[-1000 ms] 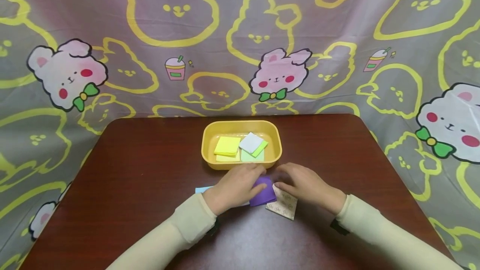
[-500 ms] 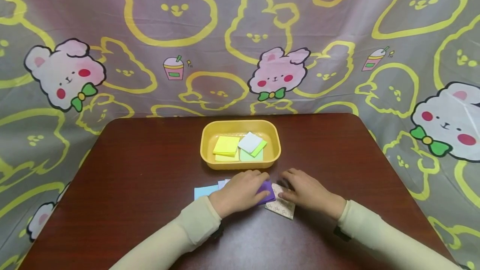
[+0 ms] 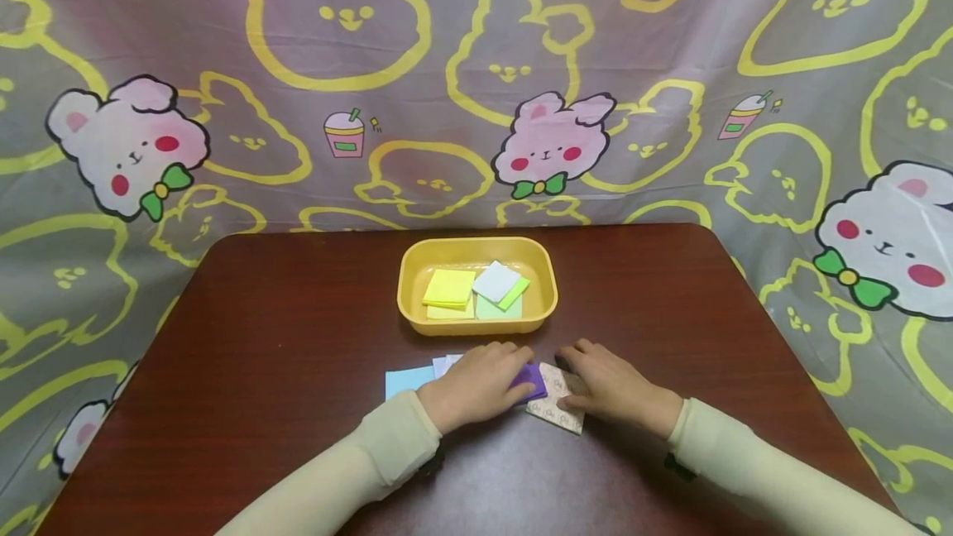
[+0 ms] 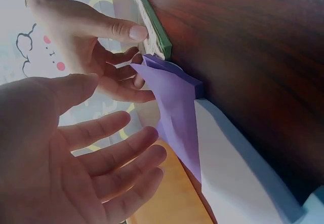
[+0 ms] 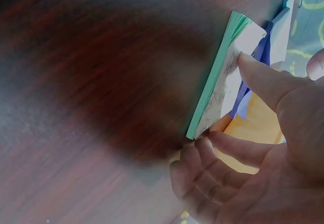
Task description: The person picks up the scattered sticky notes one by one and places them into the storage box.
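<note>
My left hand (image 3: 480, 383) lies over a purple sticky-note pad (image 3: 533, 380); in the left wrist view, its loosely spread fingers hover apart from the pad's lifted sheets. Beside it, my right hand (image 3: 614, 383) straddles a cream patterned note pad (image 3: 553, 409) with a green edge. The right thumb reaches onto the patterned face, and the loosely bent fingers lie by its far edge; a firm hold does not show. Left of the purple pad, a pale lavender pad (image 3: 441, 366) and a light blue pad (image 3: 405, 383) overlap in a row, partly hidden by the left hand.
Behind the hands stands a yellow plastic tray (image 3: 405, 279). It holds a yellow note stack (image 3: 449, 288), a pale grey-white pad (image 3: 496, 281) and green pads (image 3: 500, 308). The brown table (image 3: 298, 313) ends at a patterned curtain (image 3: 439, 40).
Both hands have drawn slightly nearer to me from beside the tray. The right thumb has shifted down and right across the patterned pad. The pads have hardly moved.
</note>
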The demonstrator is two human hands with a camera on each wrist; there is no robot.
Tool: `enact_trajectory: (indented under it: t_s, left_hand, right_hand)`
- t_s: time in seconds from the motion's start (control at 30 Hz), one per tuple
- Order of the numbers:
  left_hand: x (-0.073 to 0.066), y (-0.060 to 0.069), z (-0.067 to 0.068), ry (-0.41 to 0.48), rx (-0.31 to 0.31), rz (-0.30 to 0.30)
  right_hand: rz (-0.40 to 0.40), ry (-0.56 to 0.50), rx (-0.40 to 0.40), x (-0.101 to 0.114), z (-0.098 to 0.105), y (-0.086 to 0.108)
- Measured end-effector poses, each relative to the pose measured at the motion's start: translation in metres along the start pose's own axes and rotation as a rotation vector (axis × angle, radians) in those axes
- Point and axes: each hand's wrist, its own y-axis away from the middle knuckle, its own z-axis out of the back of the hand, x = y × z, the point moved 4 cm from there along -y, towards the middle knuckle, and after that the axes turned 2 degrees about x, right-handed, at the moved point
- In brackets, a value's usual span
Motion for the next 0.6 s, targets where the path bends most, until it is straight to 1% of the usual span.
enact_trajectory:
  t_s: [0.1, 0.23, 0.3, 0.6]
  left_hand:
    - [-0.0002, -0.0001, -0.0001, 0.003, 0.007, -0.002]
    - [0.0005, -0.0007, -0.0014, 0.010, 0.009, -0.002]
    - [0.0009, -0.0006, -0.0022, 0.012, 0.010, 0.000]
    - [0.0023, 0.0007, -0.0043, 0.010, 0.012, 0.011]
  right_hand:
    - [0.019, -0.006, 0.011, -0.0009, -0.0017, -0.0025]
    - [0.059, -0.015, 0.005, -0.0009, -0.0022, -0.0044]
    - [0.065, -0.021, 0.003, -0.0011, -0.0022, -0.0049]
    - [0.005, -0.095, 0.031, -0.0016, -0.0025, -0.0059]
